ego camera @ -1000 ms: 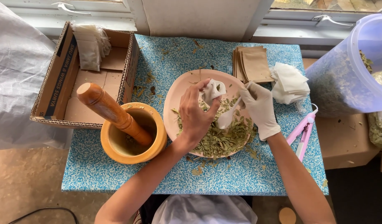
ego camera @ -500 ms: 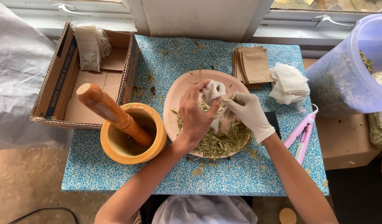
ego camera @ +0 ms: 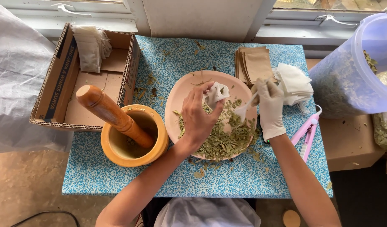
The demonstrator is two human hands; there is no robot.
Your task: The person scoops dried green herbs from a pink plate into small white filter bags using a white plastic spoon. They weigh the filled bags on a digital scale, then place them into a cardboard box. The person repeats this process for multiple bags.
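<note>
Left hand [ego camera: 198,119] pinched a small white pouch [ego camera: 216,93], gloved right hand [ego camera: 269,106] gripped a pale scoop [ego camera: 246,107]; I judged most leaves [ego camera: 227,136] unbagged on the plate [ego camera: 178,101].

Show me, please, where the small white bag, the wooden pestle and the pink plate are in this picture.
small white bag [ego camera: 216,93], head view, on its upper cloth face above the fingers.
wooden pestle [ego camera: 107,111], head view, mid-shaft.
pink plate [ego camera: 181,98], head view, bare left rim.

White glove on right grip [ego camera: 269,110] (left grip [ego camera: 198,120] bare).
</note>
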